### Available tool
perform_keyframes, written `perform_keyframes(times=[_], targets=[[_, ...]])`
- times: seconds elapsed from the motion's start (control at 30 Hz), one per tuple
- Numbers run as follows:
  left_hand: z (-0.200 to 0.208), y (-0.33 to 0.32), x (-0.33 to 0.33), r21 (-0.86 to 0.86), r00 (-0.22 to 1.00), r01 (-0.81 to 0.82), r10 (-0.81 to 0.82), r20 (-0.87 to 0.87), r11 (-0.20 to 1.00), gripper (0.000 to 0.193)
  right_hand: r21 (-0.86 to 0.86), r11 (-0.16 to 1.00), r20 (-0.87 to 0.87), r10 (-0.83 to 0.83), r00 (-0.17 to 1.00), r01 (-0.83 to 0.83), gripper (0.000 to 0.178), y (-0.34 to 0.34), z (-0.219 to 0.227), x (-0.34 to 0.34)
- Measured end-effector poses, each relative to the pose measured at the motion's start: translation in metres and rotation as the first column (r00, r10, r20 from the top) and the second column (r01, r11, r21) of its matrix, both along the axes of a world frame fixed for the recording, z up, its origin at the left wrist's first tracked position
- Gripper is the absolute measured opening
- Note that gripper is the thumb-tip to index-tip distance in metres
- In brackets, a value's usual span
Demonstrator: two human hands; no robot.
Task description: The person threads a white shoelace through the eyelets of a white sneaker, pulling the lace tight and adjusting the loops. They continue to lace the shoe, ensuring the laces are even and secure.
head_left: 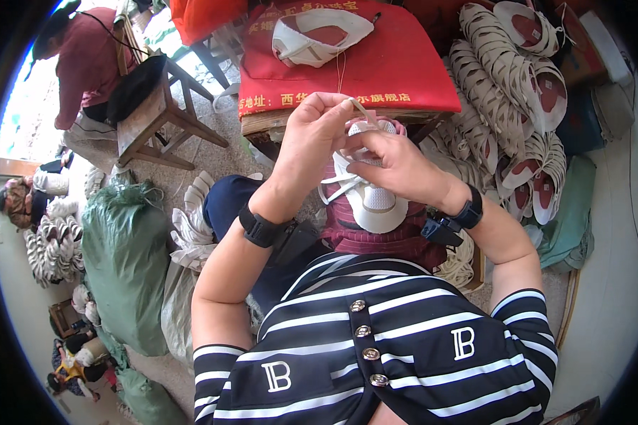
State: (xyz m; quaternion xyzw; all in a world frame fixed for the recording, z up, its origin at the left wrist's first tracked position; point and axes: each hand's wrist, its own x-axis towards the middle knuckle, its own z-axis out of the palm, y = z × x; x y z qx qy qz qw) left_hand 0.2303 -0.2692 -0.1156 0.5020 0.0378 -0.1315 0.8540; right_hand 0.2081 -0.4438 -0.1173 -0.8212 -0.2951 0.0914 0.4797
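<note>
In front of my chest, a white shoe upper [381, 210] with a mesh front and white laces [342, 185] rests over maroon striped cloth on my lap. My left hand [305, 145] is closed at the upper's far end, its thumb and finger pinching a narrow pale lace [365, 113] that curves to the right. Curled over the middle of the upper, my right hand [400, 166] grips it with thumb and fingers; its fingertips partly cover the lacing. Beyond my hands, another white shoe upper [301, 48] lies on a red cloth, with thin thread hanging toward my left hand.
The red cloth [411, 71] covers a low wooden table ahead. Stacked white uppers [489, 92] stand at the right. A green sack [124, 262] and more uppers [191, 223] are at the left. Past a wooden stool [156, 120], a person in maroon [85, 64] bends down.
</note>
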Motion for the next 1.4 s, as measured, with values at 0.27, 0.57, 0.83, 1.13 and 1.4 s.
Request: perform_keyframes(times=[0.27, 0.57, 0.83, 1.13, 1.4], targets=[[0.013, -0.001, -0.014, 0.174, 0.916, 0.135, -0.19, 0.354, 0.975, 0.011, 0.252, 0.968, -0.43, 0.106, 0.897, 0.006, 0.024, -0.027, 0.005, 0.041], [-0.013, 0.023, -0.017, 0.303, 0.876, -0.219, 0.05, 0.48, 0.927, 0.007, 0.141, 0.99, -0.187, 0.031, 0.982, -0.005, 0.021, -0.024, -0.027, 0.032], [-0.053, 0.206, 0.005, 0.456, 0.757, -0.653, 0.538, 0.37, 0.605, 0.013, 0.433, 0.566, -0.627, -0.37, 0.686, 0.701, 0.019, -0.141, 0.011, 0.037], [-0.054, 0.191, -0.007, 0.605, 0.764, -0.641, 0.318, 0.561, 0.472, 0.013, 0.249, 0.455, -0.132, -0.858, 0.496, 0.855, 0.033, -0.242, 0.006, 0.056], [-0.05, 0.032, -0.055, 0.817, 0.672, -0.134, -0.555, 0.49, 0.56, 0.021, -0.178, 0.973, 0.282, -0.094, 0.955, 0.148, 0.019, -0.07, 0.008, 0.005]])
